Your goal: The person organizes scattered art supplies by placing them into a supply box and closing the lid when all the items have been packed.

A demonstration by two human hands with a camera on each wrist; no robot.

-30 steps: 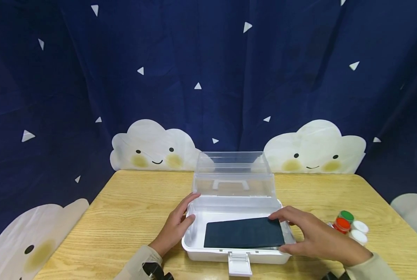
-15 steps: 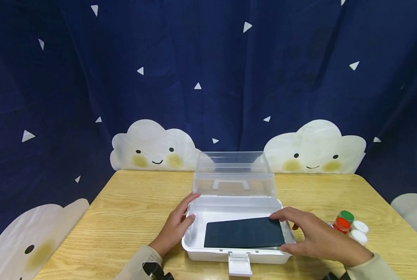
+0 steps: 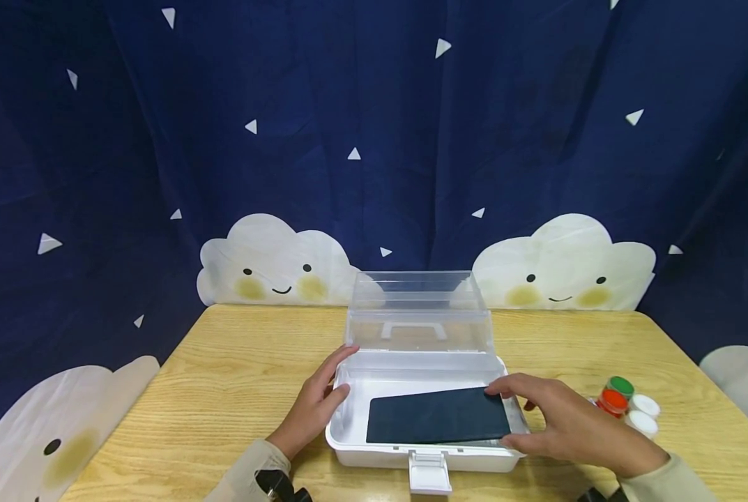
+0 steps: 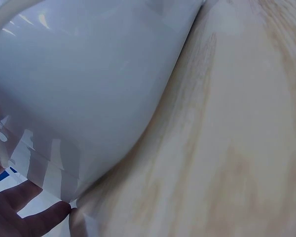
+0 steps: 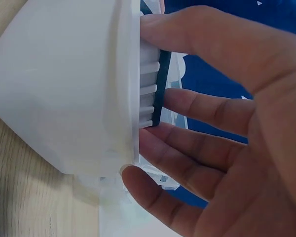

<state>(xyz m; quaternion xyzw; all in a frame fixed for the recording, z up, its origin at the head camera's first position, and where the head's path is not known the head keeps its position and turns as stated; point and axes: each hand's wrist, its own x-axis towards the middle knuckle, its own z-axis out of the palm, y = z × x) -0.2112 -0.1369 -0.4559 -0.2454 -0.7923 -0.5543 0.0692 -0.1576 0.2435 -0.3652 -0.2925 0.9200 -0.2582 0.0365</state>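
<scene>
A white box [image 3: 374, 457] with its clear lid [image 3: 420, 328] raised lies in the head view. Inside it is a dark, flat rectangular panel [image 3: 438, 416], slightly tilted, with white ribs [image 5: 149, 89] beneath its edge in the right wrist view. My right hand [image 3: 555, 422] holds the panel's right end, index finger at the far corner and thumb at the near one, by the box rim. My left hand [image 3: 314, 404] rests against the box's left side, index finger reaching its back corner and thumb over the rim. The left wrist view shows fingertips [image 4: 52, 217] touching the box's outer wall.
Several small jars, among them a red-lidded jar [image 3: 613, 402], a green-lidded jar [image 3: 621, 385] and white-lidded ones, stand right of my right hand. A white latch [image 3: 429, 474] hangs down in front. The wooden table [image 3: 254, 341] meets a blue curtain [image 3: 323, 104] behind.
The dark panel's right end has risen very slightly along with my right hand's fingers. My left hand and the box have stayed in place.
</scene>
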